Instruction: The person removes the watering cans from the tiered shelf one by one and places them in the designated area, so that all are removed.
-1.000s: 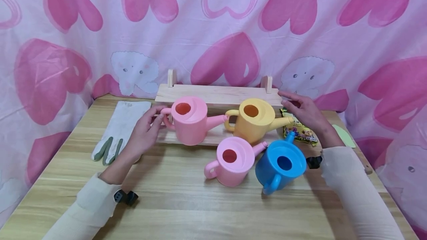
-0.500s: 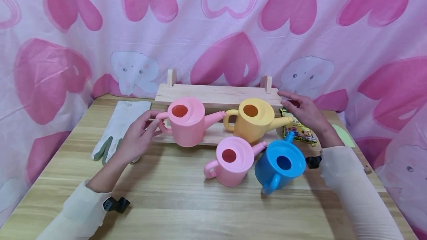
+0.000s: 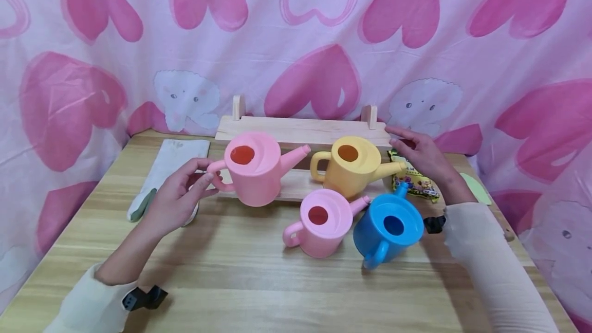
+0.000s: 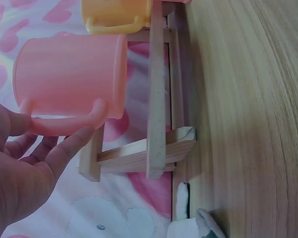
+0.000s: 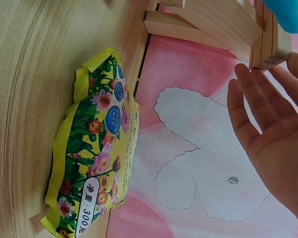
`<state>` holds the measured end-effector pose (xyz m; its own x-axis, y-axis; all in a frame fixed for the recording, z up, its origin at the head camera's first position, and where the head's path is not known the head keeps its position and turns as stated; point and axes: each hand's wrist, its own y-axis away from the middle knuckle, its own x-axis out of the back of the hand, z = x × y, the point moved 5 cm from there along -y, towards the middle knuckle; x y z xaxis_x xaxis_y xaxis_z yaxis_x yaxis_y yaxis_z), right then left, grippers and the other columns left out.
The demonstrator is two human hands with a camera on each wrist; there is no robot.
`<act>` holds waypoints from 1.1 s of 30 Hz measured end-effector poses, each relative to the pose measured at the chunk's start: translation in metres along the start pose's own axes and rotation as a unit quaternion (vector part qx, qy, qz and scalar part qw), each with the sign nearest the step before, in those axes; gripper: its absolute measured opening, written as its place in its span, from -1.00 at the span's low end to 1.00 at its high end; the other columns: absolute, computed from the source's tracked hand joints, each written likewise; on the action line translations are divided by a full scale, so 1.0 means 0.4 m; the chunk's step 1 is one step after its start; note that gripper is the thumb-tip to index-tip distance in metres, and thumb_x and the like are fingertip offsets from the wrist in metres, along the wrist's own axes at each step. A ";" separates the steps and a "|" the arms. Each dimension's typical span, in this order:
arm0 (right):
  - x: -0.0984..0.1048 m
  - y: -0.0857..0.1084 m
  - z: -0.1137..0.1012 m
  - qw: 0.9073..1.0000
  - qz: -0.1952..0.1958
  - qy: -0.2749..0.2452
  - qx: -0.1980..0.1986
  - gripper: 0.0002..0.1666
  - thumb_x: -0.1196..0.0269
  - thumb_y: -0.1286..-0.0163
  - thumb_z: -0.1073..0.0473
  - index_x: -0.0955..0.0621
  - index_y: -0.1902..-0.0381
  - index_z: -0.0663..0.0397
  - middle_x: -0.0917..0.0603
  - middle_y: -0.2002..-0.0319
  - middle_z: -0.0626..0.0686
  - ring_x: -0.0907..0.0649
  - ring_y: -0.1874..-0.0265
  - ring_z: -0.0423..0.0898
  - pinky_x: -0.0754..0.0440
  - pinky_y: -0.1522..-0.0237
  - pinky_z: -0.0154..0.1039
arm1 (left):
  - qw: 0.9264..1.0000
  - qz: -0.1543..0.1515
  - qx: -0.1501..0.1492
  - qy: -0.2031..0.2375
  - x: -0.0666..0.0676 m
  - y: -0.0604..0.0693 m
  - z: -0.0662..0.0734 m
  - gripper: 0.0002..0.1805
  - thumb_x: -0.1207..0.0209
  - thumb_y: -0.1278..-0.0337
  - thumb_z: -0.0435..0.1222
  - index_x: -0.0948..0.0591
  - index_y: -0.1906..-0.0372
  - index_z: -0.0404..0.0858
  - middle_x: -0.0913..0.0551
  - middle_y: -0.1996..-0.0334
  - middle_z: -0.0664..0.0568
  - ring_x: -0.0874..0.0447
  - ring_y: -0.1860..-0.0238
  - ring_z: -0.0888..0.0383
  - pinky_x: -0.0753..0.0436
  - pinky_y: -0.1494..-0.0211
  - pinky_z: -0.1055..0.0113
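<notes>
My left hand (image 3: 178, 199) pinches the handle of a coral-pink watering can (image 3: 257, 184), its spout pointing right. In the left wrist view a gap shows between this can's base and the lower board of a small two-tier wooden shelf (image 3: 296, 130). A yellow watering can (image 3: 353, 173) stands on that lower board, to the right. My right hand (image 3: 425, 161) touches the right end of the upper board with its fingertips, fingers fairly straight in the right wrist view. Before the shelf, a light-pink watering can (image 3: 324, 235) and a blue watering can (image 3: 386, 220) stand on the table.
A yellow flower-printed packet (image 5: 99, 148) lies below my right hand, beside the shelf. A white glove with green fingers (image 3: 178, 155) lies left of the shelf, partly behind my left hand. A pale green flat piece (image 3: 476, 189) lies at the right. Pink heart-printed cloth (image 3: 314, 81) hangs behind.
My left hand has moved left and toward me with the coral-pink watering can, away from the yellow one. The can's spout now tips up slightly more. My right hand has stayed at the shelf's end.
</notes>
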<state>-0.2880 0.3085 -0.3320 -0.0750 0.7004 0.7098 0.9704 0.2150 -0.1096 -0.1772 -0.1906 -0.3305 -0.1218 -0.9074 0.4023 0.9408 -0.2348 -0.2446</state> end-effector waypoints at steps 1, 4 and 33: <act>0.001 0.001 0.001 1.000 0.001 -0.001 -0.002 -0.31 -0.12 -0.61 -0.16 -0.37 -0.56 -0.07 -0.36 -0.49 0.23 -0.48 -0.32 0.29 -0.56 -0.18 0.27 | 1.000 -0.003 -0.002 0.000 0.001 0.004 0.004 -0.70 -0.08 -0.57 -0.32 -0.49 -0.24 -0.34 -0.58 0.02 -0.17 -0.66 0.05 -0.03 -0.73 0.06 0.23; 0.000 0.001 0.005 1.000 0.003 -0.004 -0.004 -0.29 -0.14 -0.58 -0.20 -0.36 -0.56 -0.12 -0.36 -0.50 0.19 -0.47 -0.33 0.28 -0.57 -0.19 0.24 | 1.000 -0.011 0.003 0.002 0.003 0.021 0.012 -0.71 -0.08 -0.57 -0.32 -0.49 -0.23 -0.34 -0.62 0.06 -0.16 -0.67 0.07 -0.01 -0.74 0.07 0.23; -0.003 0.003 0.001 1.000 0.003 -0.008 -0.013 -0.34 -0.11 -0.62 -0.14 -0.37 -0.56 -0.09 -0.39 -0.47 0.24 -0.48 -0.32 0.29 -0.54 -0.21 0.27 | 0.997 -0.051 -0.006 0.057 -0.050 0.110 0.009 -0.73 -0.13 -0.47 -0.49 -0.53 -0.18 -0.34 -0.62 0.07 -0.27 -0.71 0.06 -0.02 -0.74 0.01 0.18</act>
<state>-0.2869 0.3084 -0.3332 -0.0719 0.7119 0.6986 0.9765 0.1928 -0.0960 -0.1324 -0.1817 -0.3462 -0.2519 -0.9121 0.3234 0.9183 -0.3308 -0.2176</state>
